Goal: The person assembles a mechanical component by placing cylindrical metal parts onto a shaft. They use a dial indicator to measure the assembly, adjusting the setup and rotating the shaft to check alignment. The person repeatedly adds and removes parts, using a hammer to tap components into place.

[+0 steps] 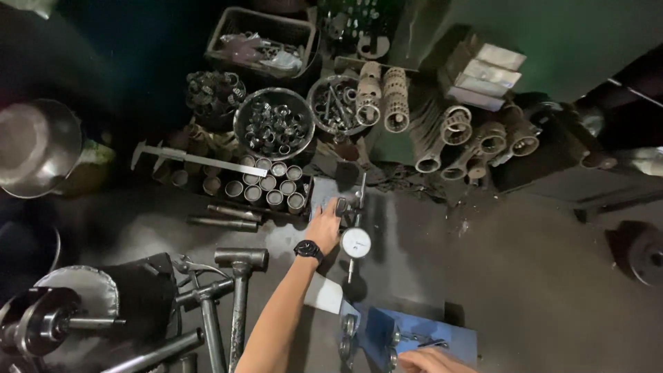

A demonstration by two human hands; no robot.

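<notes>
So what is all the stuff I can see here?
dial gauge: one, white face, middle of the bench
bowls of metal rings: two, grey, at the back
short metal tubes: about a dozen, silvery, upright in front of the bowls
caliper: one, pale metal, left of the tubes
hammers: two, grey, lower left
ring cages: several, tan, back right
blue box: one, bottom edge
left hand: wears a black watch, touching the gauge stand
right hand: on the blue box

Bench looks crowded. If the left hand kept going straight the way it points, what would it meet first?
The left hand already touches the dial indicator stand; straight beyond, probably the block of metal sleeves, though depth is unclear.
</notes>
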